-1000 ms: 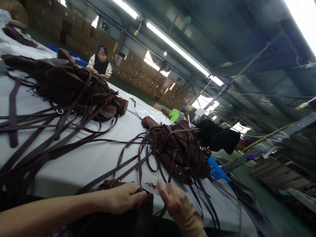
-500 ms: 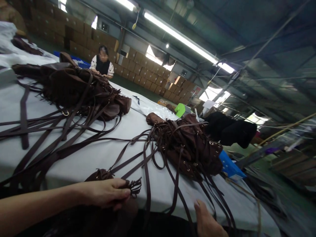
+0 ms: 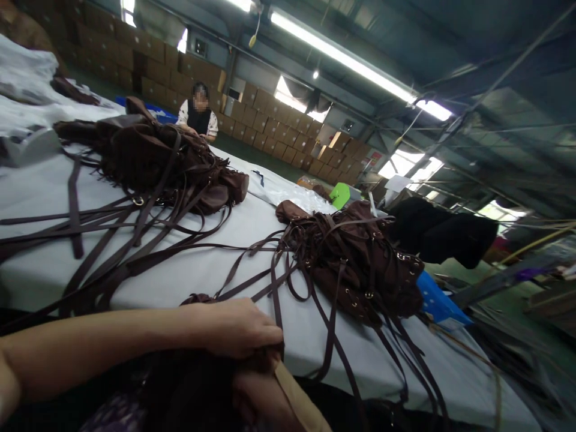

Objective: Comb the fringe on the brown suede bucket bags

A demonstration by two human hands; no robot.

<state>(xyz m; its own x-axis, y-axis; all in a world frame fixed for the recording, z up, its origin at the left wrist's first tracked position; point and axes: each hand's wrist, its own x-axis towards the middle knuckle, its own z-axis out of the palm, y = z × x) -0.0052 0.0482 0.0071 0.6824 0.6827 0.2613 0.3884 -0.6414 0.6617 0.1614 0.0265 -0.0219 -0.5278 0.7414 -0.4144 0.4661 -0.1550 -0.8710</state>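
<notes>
l hand [image 3: 238,328] pinching brn matl [image 3: 279,348] — r hand [image 3: 257,393] below, grip unclear

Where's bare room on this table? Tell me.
On the white table, a patch between the left bag pile and right bag pile, and another between the trailing straps and the left forearm. Crowded: under both piles and where straps cross at left.

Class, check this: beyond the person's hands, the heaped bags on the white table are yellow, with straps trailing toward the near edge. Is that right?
No: the heaped bags on the white table are dark brown, not yellow, as the head view shows. Their straps do trail toward the near edge.
</notes>
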